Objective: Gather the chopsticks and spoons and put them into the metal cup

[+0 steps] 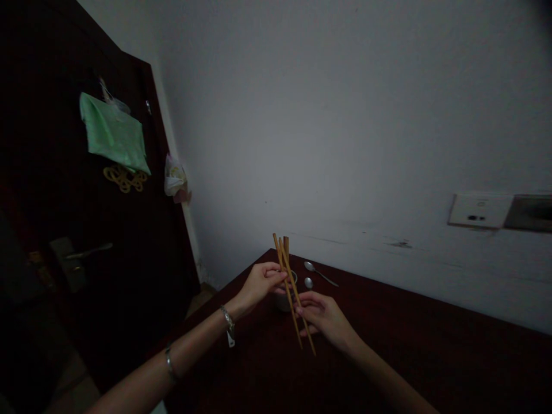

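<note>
A pair of wooden chopsticks (295, 322) is held slantwise above the dark table, the lower ends apart. My left hand (264, 282) pinches them around their upper middle. Lower down, the fingers of my right hand (322, 317) are closed on the right-hand chopstick; whether they also touch the other is hard to see. Right behind my left hand stands a cup (282, 303), partly hidden, with more chopsticks (286, 246) upright in it. A metal spoon (309, 266) lies to the right of the cup, and a second spoon (308, 283) shows mainly its bowl.
The dark red table (388, 345) meets a pale wall (323, 126). At left is a dark door (129, 241) with a handle (88, 251) and a hanging green cloth (114, 132). A plastic bag (175, 177) hangs beside it. A wall socket (479, 211) sits at right.
</note>
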Available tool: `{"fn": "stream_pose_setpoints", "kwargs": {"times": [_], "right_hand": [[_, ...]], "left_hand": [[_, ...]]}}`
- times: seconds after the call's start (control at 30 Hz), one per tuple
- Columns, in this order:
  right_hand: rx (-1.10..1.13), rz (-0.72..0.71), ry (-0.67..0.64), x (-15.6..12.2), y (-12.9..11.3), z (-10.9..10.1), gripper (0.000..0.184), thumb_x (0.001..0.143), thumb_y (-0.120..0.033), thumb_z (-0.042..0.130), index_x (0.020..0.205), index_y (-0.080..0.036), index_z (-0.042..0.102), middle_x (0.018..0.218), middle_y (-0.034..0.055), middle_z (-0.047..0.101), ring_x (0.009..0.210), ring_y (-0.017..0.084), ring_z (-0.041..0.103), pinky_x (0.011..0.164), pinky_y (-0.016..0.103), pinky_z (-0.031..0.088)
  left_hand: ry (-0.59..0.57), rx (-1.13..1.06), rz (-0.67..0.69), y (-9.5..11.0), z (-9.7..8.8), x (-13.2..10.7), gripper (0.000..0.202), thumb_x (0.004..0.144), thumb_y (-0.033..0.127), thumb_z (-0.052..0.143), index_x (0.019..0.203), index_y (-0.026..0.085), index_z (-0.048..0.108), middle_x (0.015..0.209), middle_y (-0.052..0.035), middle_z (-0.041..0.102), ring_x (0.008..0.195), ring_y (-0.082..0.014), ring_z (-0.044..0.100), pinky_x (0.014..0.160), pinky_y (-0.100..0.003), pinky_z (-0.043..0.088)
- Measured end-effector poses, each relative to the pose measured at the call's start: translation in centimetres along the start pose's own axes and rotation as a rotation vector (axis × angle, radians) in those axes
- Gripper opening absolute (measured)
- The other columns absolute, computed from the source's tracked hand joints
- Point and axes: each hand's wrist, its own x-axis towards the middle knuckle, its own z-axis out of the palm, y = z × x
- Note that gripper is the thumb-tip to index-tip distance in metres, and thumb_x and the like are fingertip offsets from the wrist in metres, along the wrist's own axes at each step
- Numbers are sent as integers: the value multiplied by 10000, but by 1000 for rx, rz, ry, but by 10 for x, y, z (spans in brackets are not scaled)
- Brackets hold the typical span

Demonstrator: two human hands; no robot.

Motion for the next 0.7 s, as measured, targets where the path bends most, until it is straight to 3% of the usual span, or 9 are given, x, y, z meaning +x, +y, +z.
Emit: {"fn": "stream_pose_setpoints", "kwargs": {"times": [0.2, 0.37, 0.57, 0.7], "right_hand": [[-41, -20, 38, 1, 11, -5, 450, 543, -458, 712, 830, -155, 543, 661, -25, 473, 660, 137, 533, 484, 297, 547], [-85, -12, 50, -1, 15, -11, 432, 555, -461, 703, 821, -159, 544, 647, -29, 459, 634, 123, 511, 462, 281, 542], [-177, 16, 86, -10, 24, -21, 352, 589, -396, 684, 813, -161, 547, 628, -41, 433, 579, 104, 472, 439, 269, 522], [-403, 33, 69, -18, 39, -32, 214, 642, -311, 631, 791, -167, 578, 638, -23, 472, 581, 118, 484, 422, 244, 478]], "left_hand": [[23, 36, -2, -4, -9, 3, 274, 645, 315, 676, 769, 97, 566, 674, -71, 644, 590, -145, 619, 505, -225, 483], [111, 40, 7, -6, -26, 9, 265, 666, 330, 657, 784, 107, 573, 728, -77, 644, 603, -137, 614, 508, -222, 480], [349, 20, 19, -17, -77, 36, 289, 641, 331, 679, 792, 107, 580, 756, -73, 627, 627, -134, 606, 539, -229, 487], [447, 9, -143, -47, -111, 61, 262, 620, 280, 692, 778, 109, 573, 693, -37, 594, 587, -111, 573, 535, -234, 480]]}}
